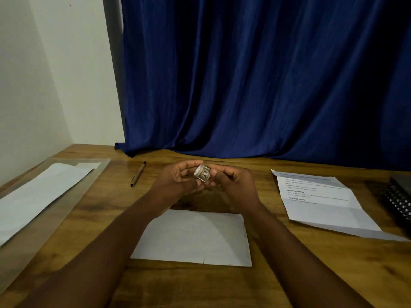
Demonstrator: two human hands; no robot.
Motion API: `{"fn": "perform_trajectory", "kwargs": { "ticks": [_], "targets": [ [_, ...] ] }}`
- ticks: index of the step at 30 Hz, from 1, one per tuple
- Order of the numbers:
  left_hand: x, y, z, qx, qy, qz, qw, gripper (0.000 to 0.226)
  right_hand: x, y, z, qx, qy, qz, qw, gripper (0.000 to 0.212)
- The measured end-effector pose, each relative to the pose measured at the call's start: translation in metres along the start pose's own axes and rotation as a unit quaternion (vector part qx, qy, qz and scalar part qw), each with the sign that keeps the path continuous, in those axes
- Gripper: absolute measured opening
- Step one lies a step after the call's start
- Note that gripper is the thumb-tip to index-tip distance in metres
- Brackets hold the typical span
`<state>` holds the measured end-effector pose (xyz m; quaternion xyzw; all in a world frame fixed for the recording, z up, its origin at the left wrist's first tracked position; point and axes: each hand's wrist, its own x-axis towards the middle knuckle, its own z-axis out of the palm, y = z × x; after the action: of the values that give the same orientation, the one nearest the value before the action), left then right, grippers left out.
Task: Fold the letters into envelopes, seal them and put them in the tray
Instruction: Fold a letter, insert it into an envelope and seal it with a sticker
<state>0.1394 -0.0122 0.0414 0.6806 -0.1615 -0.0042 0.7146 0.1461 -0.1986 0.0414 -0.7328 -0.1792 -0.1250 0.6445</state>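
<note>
Both hands are raised over the middle of the wooden table, holding a small roll of clear tape [202, 173] between them. My left hand [178, 178] curls its fingers round the roll from the left. My right hand [231, 181] pinches it from the right with thumb and fingertips. Below my forearms a white envelope [195, 238] lies flat near the front edge. A printed letter [320, 201] with fold creases lies unfolded at the right. At the left a clear tray [66, 210] holds white envelopes [44, 192].
A brown pen [138, 174] lies behind and to the left of my hands. A dark blue curtain [244, 85] hangs along the back of the table. A dark spiral-bound notebook [400, 196] sits at the right edge. A white wall stands to the left.
</note>
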Motion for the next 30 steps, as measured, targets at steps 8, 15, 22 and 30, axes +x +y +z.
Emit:
{"fn": "perform_trajectory", "kwargs": {
  "ticks": [8,15,22,30],
  "targets": [
    [0.0012,-0.0014,-0.0004,-0.008,0.009,-0.006,1.0,0.053,0.0011,-0.0005,-0.002,0.001,0.005,0.029,1.0,0.02],
    [0.0006,0.0007,0.0026,0.009,0.015,-0.018,1.0,0.039,0.0031,-0.0022,-0.0037,0.007,0.03,0.056,0.998,0.012],
    [-0.0013,0.0016,-0.001,0.018,0.038,-0.029,0.999,0.045,-0.0018,-0.0066,-0.002,-0.016,-0.008,0.013,1.0,0.023],
    [-0.0016,0.0007,-0.0015,0.05,0.024,-0.045,0.997,0.038,-0.0028,-0.0069,-0.0075,-0.092,-0.007,-0.074,0.993,0.022]
  ]
}}
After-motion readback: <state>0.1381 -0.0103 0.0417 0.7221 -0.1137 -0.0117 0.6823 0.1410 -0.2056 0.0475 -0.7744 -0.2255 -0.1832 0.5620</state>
